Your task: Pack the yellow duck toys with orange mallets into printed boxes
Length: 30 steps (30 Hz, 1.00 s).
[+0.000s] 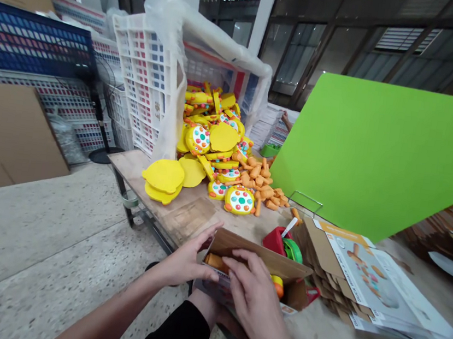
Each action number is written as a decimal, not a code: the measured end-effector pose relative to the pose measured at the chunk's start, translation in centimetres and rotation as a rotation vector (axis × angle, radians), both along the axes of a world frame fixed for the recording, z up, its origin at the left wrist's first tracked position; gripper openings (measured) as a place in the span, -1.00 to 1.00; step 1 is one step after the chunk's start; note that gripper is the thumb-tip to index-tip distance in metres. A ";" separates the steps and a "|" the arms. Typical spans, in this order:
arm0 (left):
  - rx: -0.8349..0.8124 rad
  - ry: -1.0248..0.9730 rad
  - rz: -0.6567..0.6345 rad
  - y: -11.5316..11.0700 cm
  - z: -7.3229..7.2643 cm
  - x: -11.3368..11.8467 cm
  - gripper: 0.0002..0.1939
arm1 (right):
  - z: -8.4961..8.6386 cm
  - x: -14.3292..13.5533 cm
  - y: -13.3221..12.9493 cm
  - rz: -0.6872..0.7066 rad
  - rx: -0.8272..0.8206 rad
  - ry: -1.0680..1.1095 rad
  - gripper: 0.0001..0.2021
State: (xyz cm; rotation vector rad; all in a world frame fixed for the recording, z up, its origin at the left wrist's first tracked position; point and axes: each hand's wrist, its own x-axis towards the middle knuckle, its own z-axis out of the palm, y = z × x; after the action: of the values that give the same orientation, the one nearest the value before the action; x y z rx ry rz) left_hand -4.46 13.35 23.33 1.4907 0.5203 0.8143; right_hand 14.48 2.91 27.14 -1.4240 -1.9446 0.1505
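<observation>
An open cardboard box [260,251] rests near the table's front edge, above my lap. My left hand [188,261] grips its left end, thumb on the near wall and fingers on the far side. Inside that end lies an orange toy hammer [215,261]. My right hand [254,294] reaches over the near wall with bent fingers closed against the hammer; its thumb is mostly hidden. A yellow-and-orange piece [277,286] shows inside, right of that hand. Beyond the box are a pile of yellow duck-shaped toys [224,136] and loose orange hammers [256,176].
A white plastic crate [138,81] lies on its side around the toy pile. Flattened printed boxes [366,269] are stacked at right, before a large green board [380,155]. A red container [274,241] and green tape roll [292,250] stand behind the box.
</observation>
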 end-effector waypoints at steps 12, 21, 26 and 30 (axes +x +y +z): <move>-0.090 -0.060 0.108 -1.1 -1.0 1.8 -0.45 | -6.0 9.4 -3.1 -0.479 -0.229 1.176 -0.37; 0.277 0.109 -0.010 1.1 1.7 -0.3 -0.70 | -4.4 12.2 -3.8 -0.105 -0.063 0.360 -0.75; 0.590 0.278 -0.038 0.7 2.1 -0.8 -0.54 | -3.6 13.1 -4.7 -0.002 0.083 -0.125 -0.54; 0.808 0.379 0.016 0.0 2.3 -0.4 -0.62 | -3.6 12.2 -4.7 -0.066 0.155 -0.287 -0.58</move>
State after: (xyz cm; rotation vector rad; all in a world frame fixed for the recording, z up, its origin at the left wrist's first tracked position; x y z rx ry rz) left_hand -4.89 13.37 25.62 2.4183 0.5036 0.7956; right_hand 26.69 -1.74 23.59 -1.4674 -2.0821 -0.2436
